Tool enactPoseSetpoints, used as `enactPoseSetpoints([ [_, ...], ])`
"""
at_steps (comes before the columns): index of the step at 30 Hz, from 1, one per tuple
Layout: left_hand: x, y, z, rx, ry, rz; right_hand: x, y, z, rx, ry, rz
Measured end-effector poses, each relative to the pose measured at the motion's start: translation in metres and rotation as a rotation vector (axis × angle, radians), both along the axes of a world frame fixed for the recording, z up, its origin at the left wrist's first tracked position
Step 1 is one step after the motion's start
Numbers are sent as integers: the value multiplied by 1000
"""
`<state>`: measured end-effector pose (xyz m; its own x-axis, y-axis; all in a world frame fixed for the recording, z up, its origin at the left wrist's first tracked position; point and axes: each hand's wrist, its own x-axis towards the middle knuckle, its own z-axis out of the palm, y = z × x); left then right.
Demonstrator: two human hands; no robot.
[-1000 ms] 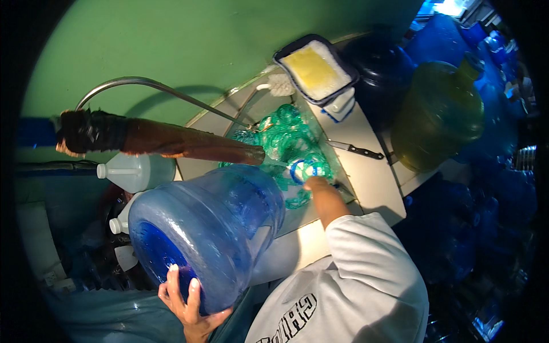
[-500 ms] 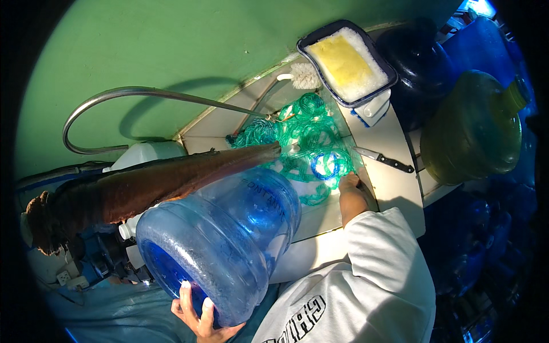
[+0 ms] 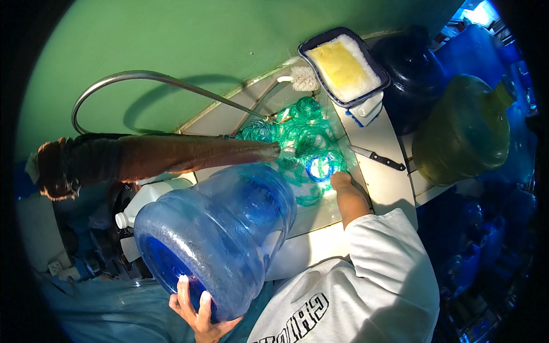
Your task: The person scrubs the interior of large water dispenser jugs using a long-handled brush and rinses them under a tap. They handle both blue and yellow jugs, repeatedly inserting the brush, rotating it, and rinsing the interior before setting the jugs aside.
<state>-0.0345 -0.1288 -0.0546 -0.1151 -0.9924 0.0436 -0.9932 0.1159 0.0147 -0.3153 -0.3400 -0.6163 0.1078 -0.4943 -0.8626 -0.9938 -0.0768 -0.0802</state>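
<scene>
A large clear blue water jug [image 3: 223,228] lies tilted in front of me, its base toward me. My left hand [image 3: 203,314] grips the base, fingers hooked over its hollow rim. My right hand [image 3: 341,180] reaches past the jug to a blue ring [image 3: 320,166] on tangled green netting [image 3: 309,131]. Its fingers are mostly hidden, and I cannot tell whether it holds anything or whether the ring is part of the jug. Above the jug, a long brown tapering thing with a rough end [image 3: 154,157], of a kind I cannot make out, points at the netting.
Beyond the netting sit a round white brush [image 3: 303,79] and a dark basin [image 3: 380,82] of suds with a yellow sponge. A black-handled knife [image 3: 383,160] lies on the ledge at right. More jugs, one greenish [image 3: 463,131], stand farther right. A white container [image 3: 151,200] stands at left.
The view has shifted slightly. The brown thing has swung nearer to level, showing more of the white container. My left hand keeps its grip; my right hand sits slightly farther left, by the blue ring.
</scene>
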Motion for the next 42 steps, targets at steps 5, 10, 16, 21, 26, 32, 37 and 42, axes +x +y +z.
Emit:
enactPoseSetpoints([
  [5,4,8,-4,13,17,2,41,-17,25,-32,-318,-137],
  [10,-3,-5,8,-25,42,-26,107,15,51,1575,-1193,-844],
  [16,2,-27,32,-116,-77,-60,161,-14,108,650,-1101,-1100],
  [21,11,-19,20,-129,-18,-155,137,-3,126,861,-1100,-888],
  [26,20,-7,7,-222,23,-180,118,4,132,711,-1031,-1025],
  [32,15,5,12,-209,-18,-202,129,-10,134,725,-1102,-1022],
  [37,25,1,16,-246,129,-115,124,-2,136,711,-1139,-1037],
  [42,16,7,14,-188,57,-161,124,2,136,718,-1167,-1088],
])
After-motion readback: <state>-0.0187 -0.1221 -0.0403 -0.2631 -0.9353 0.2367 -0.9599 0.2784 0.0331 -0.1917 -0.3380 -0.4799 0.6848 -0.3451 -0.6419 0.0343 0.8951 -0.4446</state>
